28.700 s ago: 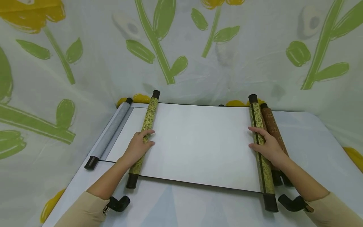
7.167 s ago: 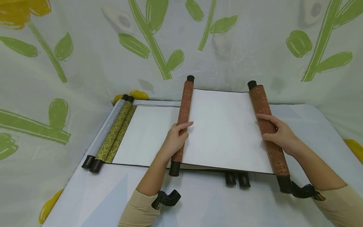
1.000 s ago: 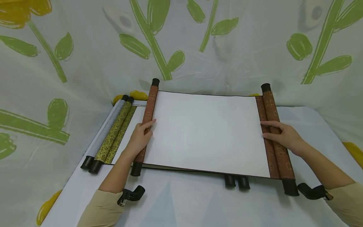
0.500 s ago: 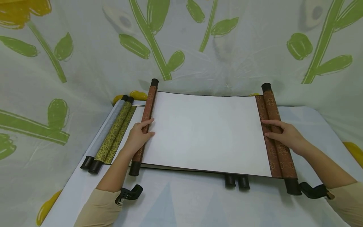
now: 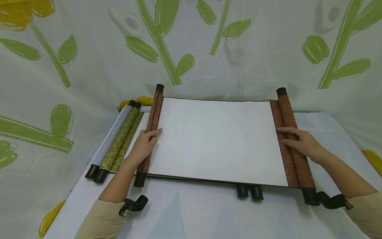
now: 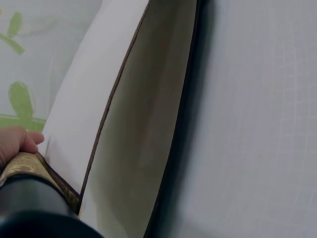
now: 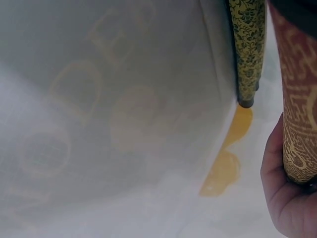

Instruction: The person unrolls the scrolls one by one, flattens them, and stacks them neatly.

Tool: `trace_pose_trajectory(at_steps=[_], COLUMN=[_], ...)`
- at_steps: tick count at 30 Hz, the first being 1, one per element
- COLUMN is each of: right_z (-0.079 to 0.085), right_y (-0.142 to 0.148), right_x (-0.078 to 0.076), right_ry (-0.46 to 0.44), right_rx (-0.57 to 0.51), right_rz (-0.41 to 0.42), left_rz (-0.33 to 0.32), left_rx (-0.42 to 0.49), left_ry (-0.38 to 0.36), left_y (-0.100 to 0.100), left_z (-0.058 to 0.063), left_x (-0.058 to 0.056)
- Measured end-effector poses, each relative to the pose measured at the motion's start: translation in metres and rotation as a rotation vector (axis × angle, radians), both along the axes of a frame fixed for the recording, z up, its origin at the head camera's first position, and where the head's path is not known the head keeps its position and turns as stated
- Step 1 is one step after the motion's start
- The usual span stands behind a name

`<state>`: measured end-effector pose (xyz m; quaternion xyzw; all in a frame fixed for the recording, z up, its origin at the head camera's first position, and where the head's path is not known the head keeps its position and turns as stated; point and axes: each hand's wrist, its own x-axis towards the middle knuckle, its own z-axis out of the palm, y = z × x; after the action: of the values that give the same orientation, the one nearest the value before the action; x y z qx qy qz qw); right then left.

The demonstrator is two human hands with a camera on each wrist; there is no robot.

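A hanging scroll with red-brown brocade ends is spread between my hands, its white paper unrolled and blank. My left hand grips the left roller, thumb and forefinger around it. The right roller is in my right hand, with a flat brocade strip beside it. In the left wrist view, the scroll's near edge is raised over a gap above what lies beneath. The right wrist view has the fingers curled about the brocade roller.
Beneath the held scroll lies a yellow-green scroll, beside a grey roller on the left of the table. Two black roller knobs stick out below its front edge. A patterned curtain stands behind the table.
Earlier my hands held the yellow-green scroll; then the red-brown one was partly unrolled. Over the last second the left roller moves slightly left and turns, showing brocade; the right shifts slightly right.
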<state>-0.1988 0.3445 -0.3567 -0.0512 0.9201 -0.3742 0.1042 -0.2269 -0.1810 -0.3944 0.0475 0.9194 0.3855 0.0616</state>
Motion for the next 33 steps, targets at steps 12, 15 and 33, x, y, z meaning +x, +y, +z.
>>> trace_pose_trajectory(at_steps=[12, 15, 33], right_z=[0.002, 0.002, 0.004], right_y=[0.003, 0.003, 0.002], right_x=[0.001, 0.001, 0.002], right_ry=[-0.023, -0.033, -0.016], right_rx=[-0.005, -0.007, -0.003], right_rz=[-0.014, -0.022, -0.004], left_rz=[0.038, 0.039, 0.028], left_rx=[0.052, 0.054, 0.028], left_ry=[-0.042, -0.034, 0.024], left_y=[-0.004, -0.005, -0.018], left_z=[0.004, 0.004, 0.0], left_x=[-0.005, -0.006, -0.008])
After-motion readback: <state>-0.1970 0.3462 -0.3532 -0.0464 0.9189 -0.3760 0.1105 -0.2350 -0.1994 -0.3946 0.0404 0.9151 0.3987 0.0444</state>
